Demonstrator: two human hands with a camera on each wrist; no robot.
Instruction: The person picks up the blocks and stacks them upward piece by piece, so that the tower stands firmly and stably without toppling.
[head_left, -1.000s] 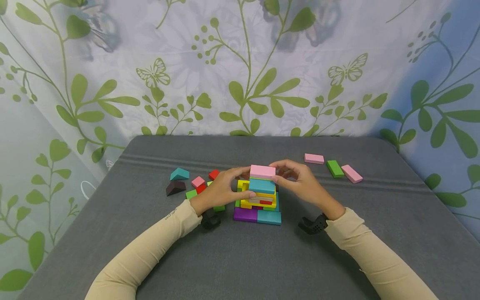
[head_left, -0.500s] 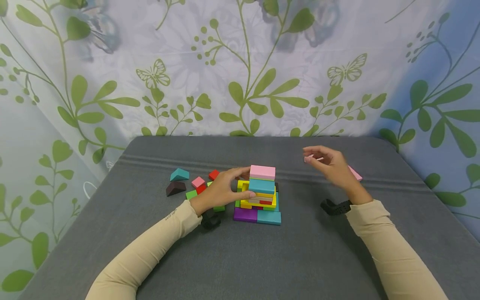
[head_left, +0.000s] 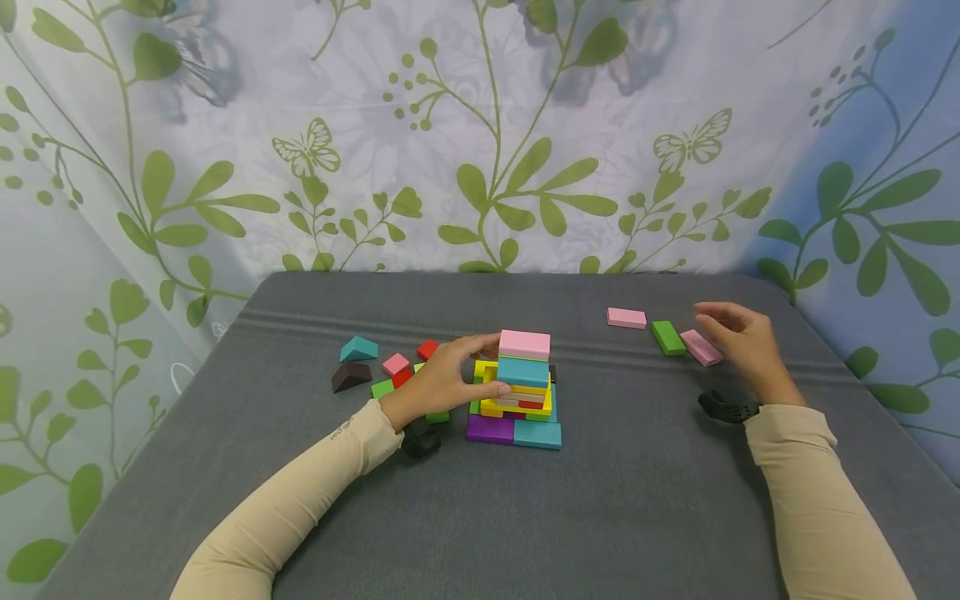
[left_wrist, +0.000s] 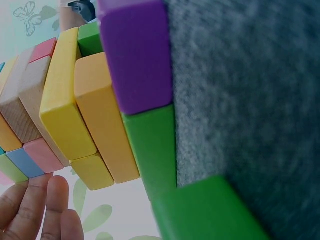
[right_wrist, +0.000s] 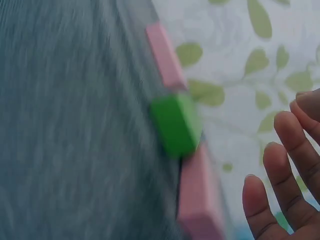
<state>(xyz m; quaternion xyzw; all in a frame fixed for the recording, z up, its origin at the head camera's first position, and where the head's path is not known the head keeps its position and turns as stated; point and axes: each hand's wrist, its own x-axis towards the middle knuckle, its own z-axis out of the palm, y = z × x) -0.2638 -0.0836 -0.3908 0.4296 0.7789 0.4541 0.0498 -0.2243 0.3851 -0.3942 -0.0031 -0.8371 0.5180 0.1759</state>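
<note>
A stacked tower of coloured toy blocks (head_left: 524, 372) stands mid-table, topped by a pink block (head_left: 524, 343). Purple (head_left: 491, 429) and teal (head_left: 537, 433) blocks form its front base. My left hand (head_left: 447, 379) is at the tower's left side, thumb in front and fingers reaching behind. In the left wrist view, its fingertips (left_wrist: 57, 192) are by the pink and blue blocks, relaxed rather than wrapped round them. My right hand (head_left: 752, 344) hovers over the right side, fingers loosely bent and holding nothing. Just left of it lies a pink block (head_left: 702, 348).
Further left on that side are a green block (head_left: 668, 338) and another pink block (head_left: 626, 317). Left of the tower lie a teal triangle (head_left: 359, 348), a dark brown triangle (head_left: 351, 377) and several small red, pink and green blocks. A patterned curtain (head_left: 420, 150) hangs behind the table.
My right hand has left the tower's upper right side and travelled right, past the loose blocks. My left hand and the tower have stayed in place.
</note>
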